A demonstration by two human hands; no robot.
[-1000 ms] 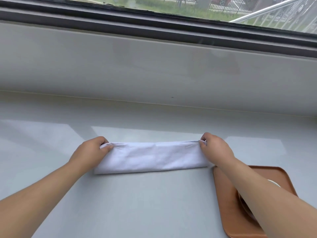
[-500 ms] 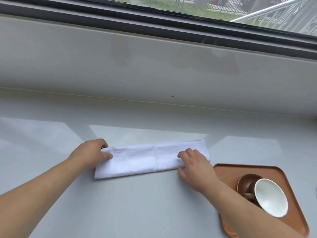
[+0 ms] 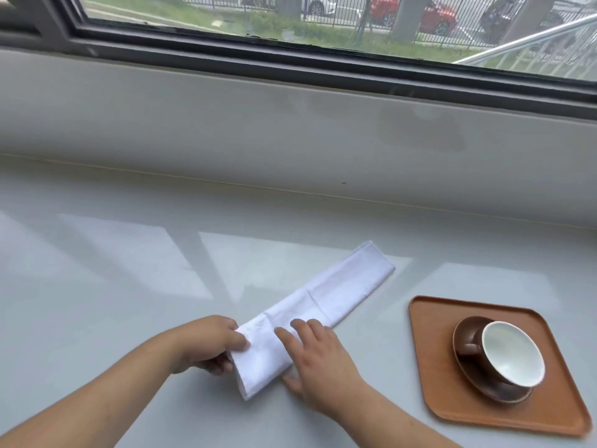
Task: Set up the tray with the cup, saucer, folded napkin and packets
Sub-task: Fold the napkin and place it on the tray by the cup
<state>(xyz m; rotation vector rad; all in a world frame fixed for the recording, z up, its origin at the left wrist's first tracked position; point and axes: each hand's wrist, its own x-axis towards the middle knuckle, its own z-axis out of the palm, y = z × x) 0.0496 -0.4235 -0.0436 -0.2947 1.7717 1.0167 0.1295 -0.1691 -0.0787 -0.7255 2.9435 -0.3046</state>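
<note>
White cloth napkin [image 3: 326, 302], creased; matt brown tray [image 3: 429, 350]; glossy cup [image 3: 508, 352]; glossy grey counter [image 3: 129, 286].

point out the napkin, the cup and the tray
napkin [image 3: 336, 294]: head view, middle of the folded strip
cup [image 3: 508, 350]: head view, white inside of the bowl
tray [image 3: 433, 337]: head view, bare floor left of the saucer

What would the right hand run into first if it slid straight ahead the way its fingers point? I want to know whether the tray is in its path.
Only the napkin under the right hand. Its fingers point up-left, away from the tray; beyond looks bare counter.
</note>
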